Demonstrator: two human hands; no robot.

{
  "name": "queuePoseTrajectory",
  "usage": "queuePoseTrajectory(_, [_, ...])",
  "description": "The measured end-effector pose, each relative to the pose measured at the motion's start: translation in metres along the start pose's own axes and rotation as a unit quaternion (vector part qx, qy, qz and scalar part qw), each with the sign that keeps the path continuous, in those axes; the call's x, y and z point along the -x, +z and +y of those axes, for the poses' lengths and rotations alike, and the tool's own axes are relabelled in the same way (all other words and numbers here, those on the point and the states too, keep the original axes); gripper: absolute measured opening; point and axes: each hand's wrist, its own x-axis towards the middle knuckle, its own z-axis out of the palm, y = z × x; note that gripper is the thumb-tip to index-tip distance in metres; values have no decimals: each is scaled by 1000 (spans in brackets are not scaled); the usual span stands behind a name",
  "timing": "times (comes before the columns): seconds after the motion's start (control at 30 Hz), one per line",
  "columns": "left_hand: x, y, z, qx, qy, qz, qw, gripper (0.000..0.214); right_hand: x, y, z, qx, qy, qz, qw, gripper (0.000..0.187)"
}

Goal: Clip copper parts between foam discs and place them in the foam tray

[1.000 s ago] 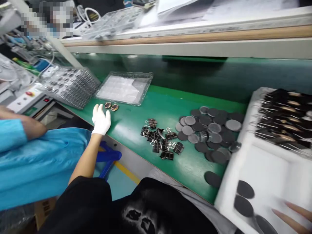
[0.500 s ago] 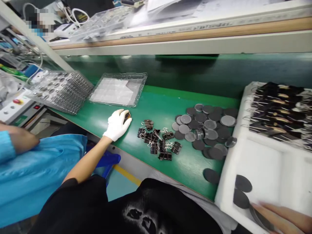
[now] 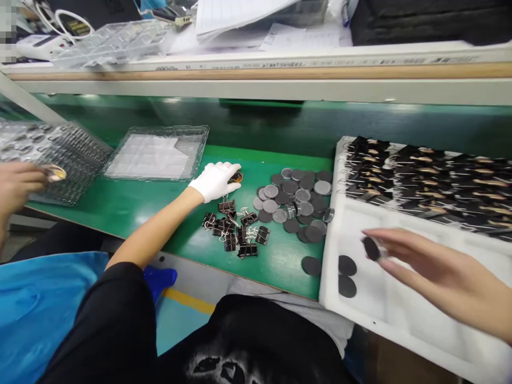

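My left hand [image 3: 215, 179], in a white glove, is closed on small round copper-coloured parts [image 3: 237, 176] above the green belt [image 3: 132, 205]. It hovers just behind a heap of black binder clips [image 3: 235, 232] and left of a pile of grey discs [image 3: 298, 200]. My bare right hand [image 3: 430, 272] pinches a dark disc [image 3: 371, 248] between thumb and fingertips over a white foam tray [image 3: 400, 314]. Two more dark discs [image 3: 346, 274] lie on the tray's near left part.
Rows of clipped black parts [image 3: 432, 178] fill the tray's far side. A clear plastic tray [image 3: 158, 154] and a stack of blister trays [image 3: 68, 154] sit at the left. A co-worker's hand [image 3: 18, 184] holds a small part there. A shelf with papers runs above.
My left hand picked up the copper-coloured parts near the clear tray and carried them right, toward the disc pile. My right hand lifted a dark disc off the foam tray.
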Motion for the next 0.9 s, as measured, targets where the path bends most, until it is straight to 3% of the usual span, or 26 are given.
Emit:
queuePoseTrajectory(0.07, [-22, -4, 9, 11, 21, -12, 1000, 60, -35, 15, -28, -121, 33, -77, 989, 29])
queuePoseTrajectory(0.13, [-37, -4, 19, 28, 20, -7, 999, 58, -73, 35, -54, -256, 82, -124, 955, 32])
queuePoseTrajectory(0.23, [-43, 3, 32, 53, -22, 33, 998, 57, -129, 68, -83, -315, 64, -130, 938, 33])
queuePoseTrajectory(0.4, [-30, 12, 36, 59, -35, 59, 996, 54, -195, 119, -103, -200, -9, -71, 977, 35])
queuePoseTrajectory(0.57, [-25, 9, 25, 61, -50, 49, 996, 56, -227, 150, -107, -62, -114, -45, 990, 15])
queuePoseTrajectory(0.73, [-28, 8, 19, 70, -57, 41, 995, 58, -234, 163, -112, 76, -277, -74, 955, 17])
queuePoseTrajectory(0.9, [-29, 9, 19, 84, -53, 40, 994, 55, -232, 167, -111, 179, -358, -149, 904, 33])
